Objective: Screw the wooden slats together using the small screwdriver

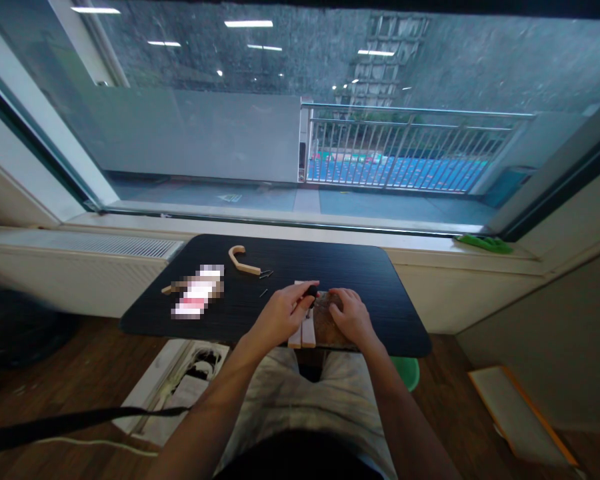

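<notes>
My left hand (283, 317) is closed around a small black handle (311, 291); the rest of that tool is hidden by my fingers. Below it lie light wooden strips (307, 333), side by side at the table's near edge. A brown, rough-looking block (327, 327) touches the strips on their right. Over that block's right side rests my right hand (351, 317), fingers stretched out and thumb apart. To the left, a curved wooden hook (243, 262) lies on the table, with several thin screws (266, 274) by its end.
The dark table (330, 257) stands against a windowsill. On its left lies a blurred-out pink and white item (200, 293). A green cloth (483, 244) is on the sill. Under the table are a white box (165, 393) with cables and a green bin (407, 372).
</notes>
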### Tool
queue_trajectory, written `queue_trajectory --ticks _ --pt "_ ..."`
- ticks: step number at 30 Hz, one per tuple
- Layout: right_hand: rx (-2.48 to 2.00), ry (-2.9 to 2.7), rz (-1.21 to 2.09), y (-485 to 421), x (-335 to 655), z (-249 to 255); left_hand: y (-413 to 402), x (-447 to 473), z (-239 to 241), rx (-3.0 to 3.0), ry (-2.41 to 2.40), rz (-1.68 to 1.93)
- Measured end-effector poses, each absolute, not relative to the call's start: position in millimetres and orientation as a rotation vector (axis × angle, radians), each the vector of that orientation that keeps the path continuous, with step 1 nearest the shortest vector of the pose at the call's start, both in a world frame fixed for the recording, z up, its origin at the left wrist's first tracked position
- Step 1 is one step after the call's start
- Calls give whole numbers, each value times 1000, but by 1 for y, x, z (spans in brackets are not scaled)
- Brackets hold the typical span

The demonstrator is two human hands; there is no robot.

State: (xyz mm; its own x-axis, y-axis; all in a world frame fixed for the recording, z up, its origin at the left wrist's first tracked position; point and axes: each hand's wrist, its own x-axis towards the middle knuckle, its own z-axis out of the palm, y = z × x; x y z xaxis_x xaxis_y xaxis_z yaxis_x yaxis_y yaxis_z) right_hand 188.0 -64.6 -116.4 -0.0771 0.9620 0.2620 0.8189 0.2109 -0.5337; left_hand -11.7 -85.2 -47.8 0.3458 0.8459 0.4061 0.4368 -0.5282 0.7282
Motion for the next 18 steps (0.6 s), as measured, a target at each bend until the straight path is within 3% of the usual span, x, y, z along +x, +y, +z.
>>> queue_trajectory --ticks 18 --pt "-1632 -1933 338 -65 188 -119 -82 -14 -45 1997 1001 1000"
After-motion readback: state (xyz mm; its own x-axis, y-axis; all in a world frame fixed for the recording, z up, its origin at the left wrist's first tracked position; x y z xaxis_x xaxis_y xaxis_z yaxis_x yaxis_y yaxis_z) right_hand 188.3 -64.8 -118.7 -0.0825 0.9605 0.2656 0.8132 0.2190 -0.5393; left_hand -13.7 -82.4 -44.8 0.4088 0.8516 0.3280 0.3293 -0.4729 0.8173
